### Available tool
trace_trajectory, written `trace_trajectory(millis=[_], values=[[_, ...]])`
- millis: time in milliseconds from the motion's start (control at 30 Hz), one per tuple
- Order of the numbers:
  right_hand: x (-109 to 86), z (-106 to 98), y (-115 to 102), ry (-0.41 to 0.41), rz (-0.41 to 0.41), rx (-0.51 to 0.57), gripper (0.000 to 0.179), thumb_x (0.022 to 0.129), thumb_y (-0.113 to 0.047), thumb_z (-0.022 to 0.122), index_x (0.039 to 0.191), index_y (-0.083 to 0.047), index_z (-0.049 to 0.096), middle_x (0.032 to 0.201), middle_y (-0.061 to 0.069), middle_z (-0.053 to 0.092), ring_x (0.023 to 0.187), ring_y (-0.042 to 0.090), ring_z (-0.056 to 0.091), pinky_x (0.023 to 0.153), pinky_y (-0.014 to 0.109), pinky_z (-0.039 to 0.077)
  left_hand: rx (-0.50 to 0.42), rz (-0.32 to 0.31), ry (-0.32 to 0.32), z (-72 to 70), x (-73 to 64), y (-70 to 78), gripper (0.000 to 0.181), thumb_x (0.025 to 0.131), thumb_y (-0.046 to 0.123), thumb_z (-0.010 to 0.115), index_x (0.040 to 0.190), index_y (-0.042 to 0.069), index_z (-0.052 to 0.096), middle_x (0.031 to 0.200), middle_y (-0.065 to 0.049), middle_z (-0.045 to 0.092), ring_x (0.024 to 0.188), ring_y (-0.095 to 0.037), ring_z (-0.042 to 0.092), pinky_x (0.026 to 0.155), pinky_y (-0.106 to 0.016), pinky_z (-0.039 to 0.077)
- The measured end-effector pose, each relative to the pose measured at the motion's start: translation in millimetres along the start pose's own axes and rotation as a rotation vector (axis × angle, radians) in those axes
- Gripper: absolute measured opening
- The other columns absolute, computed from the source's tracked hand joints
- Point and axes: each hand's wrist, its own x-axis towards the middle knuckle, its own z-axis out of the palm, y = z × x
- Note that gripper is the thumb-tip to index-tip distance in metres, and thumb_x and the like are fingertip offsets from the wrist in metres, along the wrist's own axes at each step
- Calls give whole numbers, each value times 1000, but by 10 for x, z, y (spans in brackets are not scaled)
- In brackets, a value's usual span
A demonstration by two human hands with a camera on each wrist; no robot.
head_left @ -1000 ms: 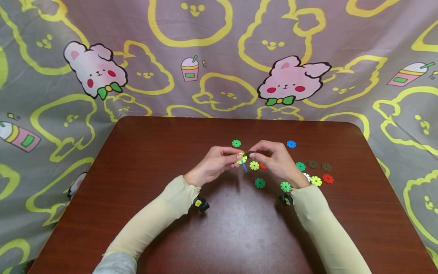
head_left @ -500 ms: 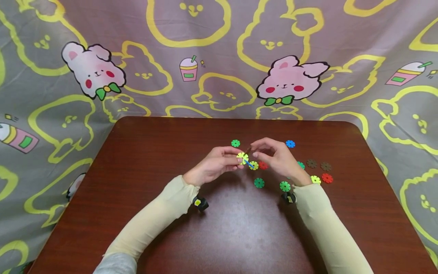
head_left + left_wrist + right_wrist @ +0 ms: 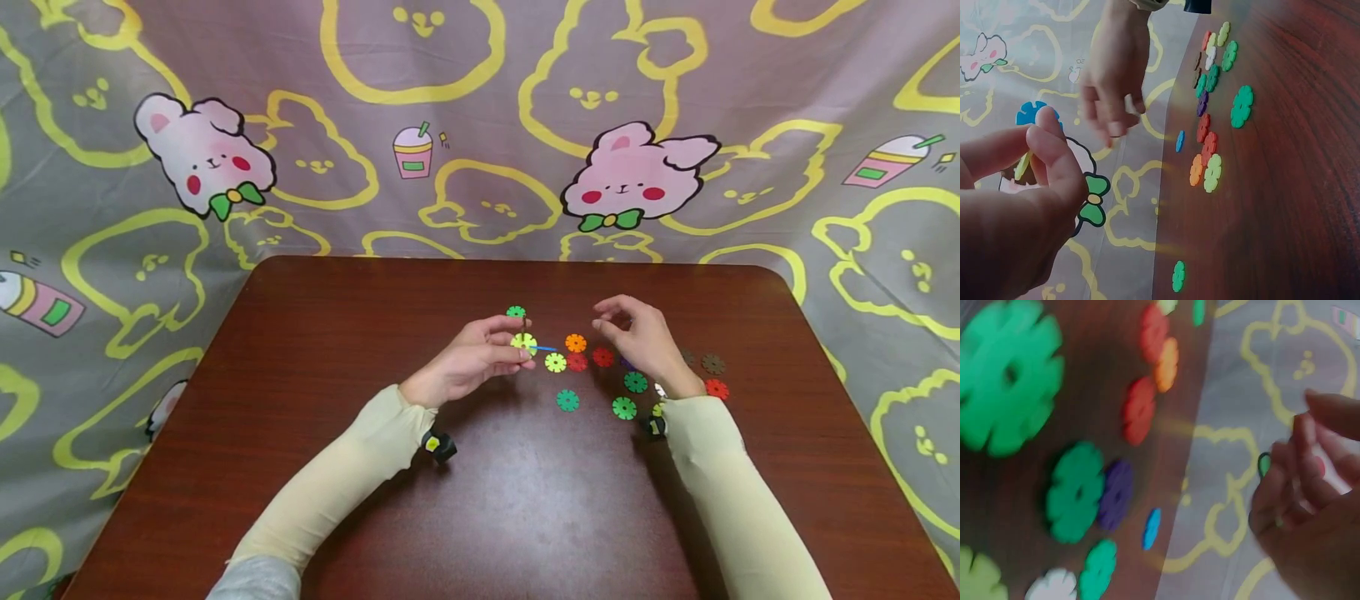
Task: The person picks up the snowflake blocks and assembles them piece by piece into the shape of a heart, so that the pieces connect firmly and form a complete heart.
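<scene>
My left hand (image 3: pixel 474 357) pinches a yellow notched plastic disc (image 3: pixel 517 342) above the table. A blue disc (image 3: pixel 543 348), seen edge-on, joins it on the right, and a brown one (image 3: pixel 524 326) stands up at its far side. In the left wrist view the blue disc (image 3: pixel 1030 113) shows behind the thumb, while the fingers cover part of the yellow one (image 3: pixel 1021 167). My right hand (image 3: pixel 643 340) hovers over the right part of the table, fingers loosely bent, with nothing seen in its grasp.
Loose notched discs lie on the brown table (image 3: pixel 360 333): orange (image 3: pixel 575 342), red (image 3: pixel 603 357), yellow (image 3: pixel 555 362), green (image 3: pixel 567 401) and several others under and around the right hand. A patterned curtain (image 3: pixel 480 125) hangs behind the table's far edge.
My right hand has let go of the joined discs and moved right, uncovering orange and red discs on the table. The left hand keeps holding the joined discs, now turned so the blue one points right.
</scene>
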Motion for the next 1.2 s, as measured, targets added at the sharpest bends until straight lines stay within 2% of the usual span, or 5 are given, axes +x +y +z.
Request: trace_trajectory(millis=[167,333,833,1000,1200], values=[[-33,-3,157,-177,87,-136,34,90,-19,67,117,2,62,111,20,64,96,33,59,81,46,51,6,5,-11,-3,3,-11,45,89,-9,58,132,-2,46,94,-6,60,74,-12,69,67,-19,53],[-65,49,249,-297,97,-220,39,87,-20,71,115,5,62,111,25,65,100,38,61,85,51,51,2,19,-34,2,-2,-6,43,89,-8,58,130,-2,46,103,-6,57,77,-13,70,70,-20,53],[-43,83,233,-339,172,-282,31,85,-20,72,101,4,63,95,18,65,79,26,56,68,36,49,-5,45,-43,51,-13,31,38,89,-9,58,122,4,44,91,-8,55,79,-15,70,71,-22,55],[-45,86,222,-315,197,-275,30,82,-21,75,97,-1,58,83,13,62,70,24,51,60,31,43,10,57,-45,52,-12,39,44,89,-10,58,126,7,42,89,-9,53,79,-16,71,74,-23,56],[-79,101,193,-267,173,-232,25,84,-16,72,97,-3,55,88,14,66,69,23,55,61,31,45,15,74,-31,58,-4,31,49,89,-10,58,132,7,43,91,-9,52,78,-16,70,74,-24,56]])
